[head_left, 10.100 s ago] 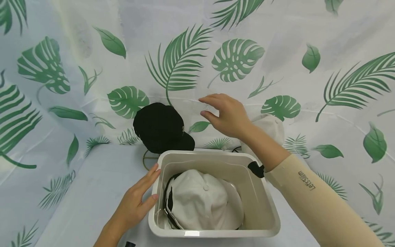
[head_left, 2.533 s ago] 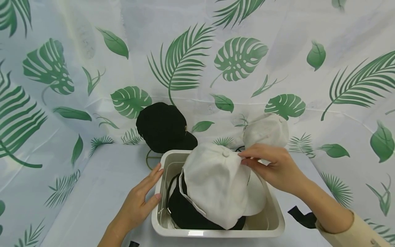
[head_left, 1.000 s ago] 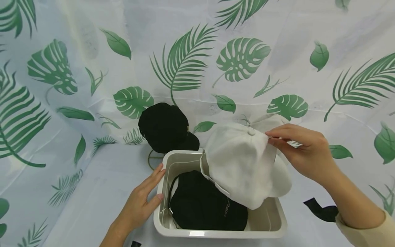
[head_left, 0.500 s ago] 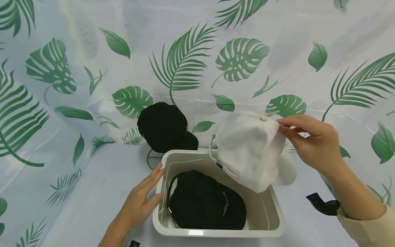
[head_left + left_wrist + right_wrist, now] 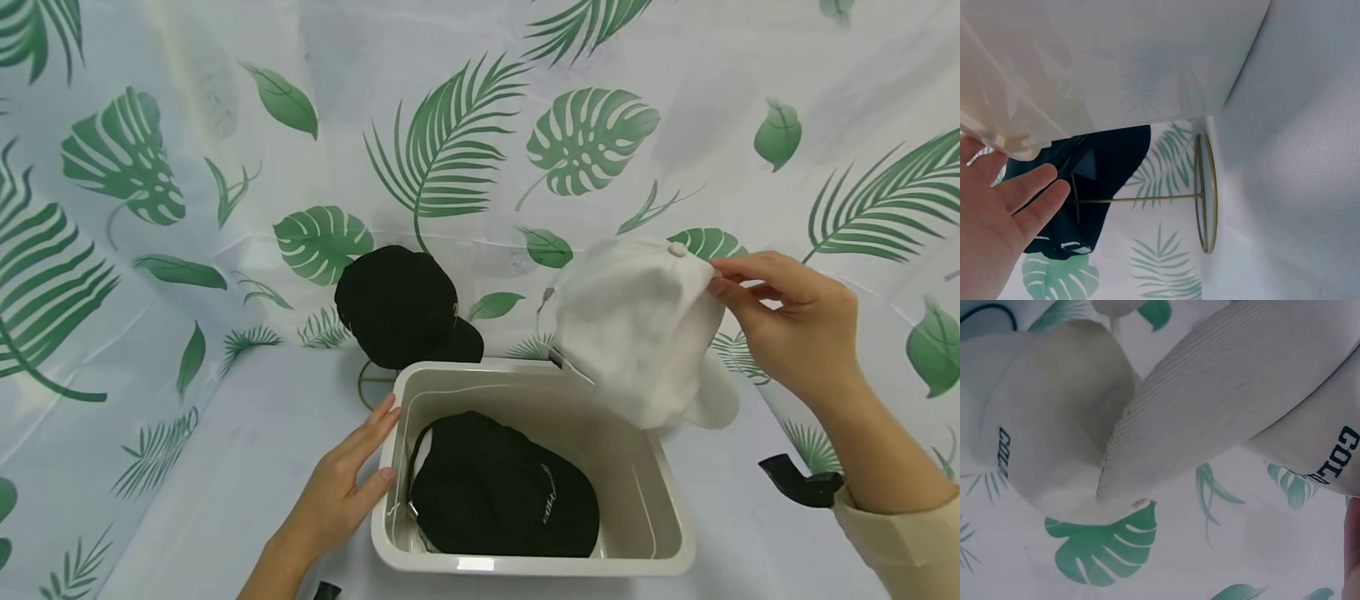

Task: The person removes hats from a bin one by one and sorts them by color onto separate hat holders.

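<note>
My right hand (image 5: 802, 325) pinches a white baseball cap (image 5: 637, 333) by the cloth near its top button. The cap hangs over the back right corner of a cream plastic bin (image 5: 675, 517), brim toward the right. Its brim (image 5: 1210, 394) and dark front lettering fill much of the right wrist view. Inside the bin lies a black cap (image 5: 495, 492) with pale script near its brim, and a bit of white cloth shows at its left edge. Fingers extended, my left hand (image 5: 333, 483) rests against the bin's left rim.
Behind the bin, another black cap (image 5: 397, 308) sits on a gold wire stand (image 5: 1207, 194). A second white lettered cap (image 5: 1054, 425) stands at the back right, hidden behind the held one in the head view. Leaf-printed cloth (image 5: 450, 125) hangs behind the white table (image 5: 247, 442).
Ten seconds ago the white cap lay in the bin and my right hand was empty. It has since lifted the cap up and right, uncovering the black one. My left hand stayed at the rim.
</note>
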The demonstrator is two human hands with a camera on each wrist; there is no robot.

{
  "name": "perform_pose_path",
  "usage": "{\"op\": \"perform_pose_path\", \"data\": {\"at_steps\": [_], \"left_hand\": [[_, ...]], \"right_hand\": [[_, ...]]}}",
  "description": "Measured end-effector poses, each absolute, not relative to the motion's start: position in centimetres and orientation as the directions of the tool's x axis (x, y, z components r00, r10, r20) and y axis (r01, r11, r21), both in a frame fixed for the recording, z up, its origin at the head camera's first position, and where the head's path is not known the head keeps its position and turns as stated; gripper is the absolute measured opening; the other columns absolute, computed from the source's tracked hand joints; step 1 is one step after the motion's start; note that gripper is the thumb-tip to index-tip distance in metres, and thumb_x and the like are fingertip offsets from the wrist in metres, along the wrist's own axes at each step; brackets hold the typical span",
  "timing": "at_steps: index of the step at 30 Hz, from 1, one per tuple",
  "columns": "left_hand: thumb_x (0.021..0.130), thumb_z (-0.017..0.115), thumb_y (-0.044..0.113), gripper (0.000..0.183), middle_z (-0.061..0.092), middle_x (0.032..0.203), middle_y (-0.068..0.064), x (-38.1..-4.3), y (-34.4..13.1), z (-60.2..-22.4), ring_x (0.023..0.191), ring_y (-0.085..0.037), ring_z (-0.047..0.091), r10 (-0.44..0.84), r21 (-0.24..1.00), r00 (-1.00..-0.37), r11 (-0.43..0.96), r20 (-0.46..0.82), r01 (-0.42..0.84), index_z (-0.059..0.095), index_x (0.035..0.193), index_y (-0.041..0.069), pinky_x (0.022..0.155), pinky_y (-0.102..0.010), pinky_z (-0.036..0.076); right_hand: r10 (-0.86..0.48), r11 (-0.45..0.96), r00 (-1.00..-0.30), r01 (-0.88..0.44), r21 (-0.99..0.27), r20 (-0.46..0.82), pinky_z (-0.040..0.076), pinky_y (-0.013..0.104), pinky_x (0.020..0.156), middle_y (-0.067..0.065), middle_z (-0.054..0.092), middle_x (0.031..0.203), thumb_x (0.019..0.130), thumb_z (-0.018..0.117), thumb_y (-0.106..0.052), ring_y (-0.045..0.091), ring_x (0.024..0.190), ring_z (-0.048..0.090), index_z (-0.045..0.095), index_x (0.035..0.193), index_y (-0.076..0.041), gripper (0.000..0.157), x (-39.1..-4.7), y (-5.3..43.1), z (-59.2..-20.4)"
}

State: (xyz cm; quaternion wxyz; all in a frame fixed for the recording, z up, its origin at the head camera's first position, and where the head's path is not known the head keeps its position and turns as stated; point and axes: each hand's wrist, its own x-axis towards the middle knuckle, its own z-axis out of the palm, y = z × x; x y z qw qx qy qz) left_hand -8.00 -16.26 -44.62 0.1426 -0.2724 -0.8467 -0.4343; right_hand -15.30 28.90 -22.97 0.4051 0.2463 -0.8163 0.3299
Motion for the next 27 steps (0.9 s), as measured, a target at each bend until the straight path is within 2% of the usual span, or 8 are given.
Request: {"op": "perform_pose_path", "data": {"at_steps": [11, 27], "left_hand": [[0.099, 0.064, 0.014, 0.064, 0.033, 0.17, -0.005, -8.0, -16.3, -44.7, 0.152, -0.024, 0.039, 0.339, 0.651, -0.812, 0.486, 0.474, 0.583, 0.044, 0.16, 0.012, 0.12, -0.018, 0.025], [0.1, 0.063, 0.015, 0.064, 0.032, 0.17, -0.004, -8.0, -16.3, -44.7, 0.152, -0.024, 0.038, 0.34, 0.657, -0.817, 0.486, 0.466, 0.577, 0.043, 0.161, 0.013, 0.121, -0.018, 0.024]], "right_hand": [[-0.126, 0.691, -0.524, -0.656, -0.305, 0.842, 0.048, 0.009, 0.08, -0.031, 0.069, 0.102, 0.081, 0.074, 0.022, -0.009, 0.092, 0.066, 0.079, 0.104, 0.009, 0.027, -15.9, 30.2, -21.5], [-0.024, 0.734, -0.566, -0.569, -0.369, 0.824, 0.046, 0.005, 0.08, -0.035, 0.066, 0.099, 0.087, 0.073, 0.016, -0.014, 0.091, 0.063, 0.08, 0.108, 0.005, 0.025, -18.0, 32.4, -22.2]]}}
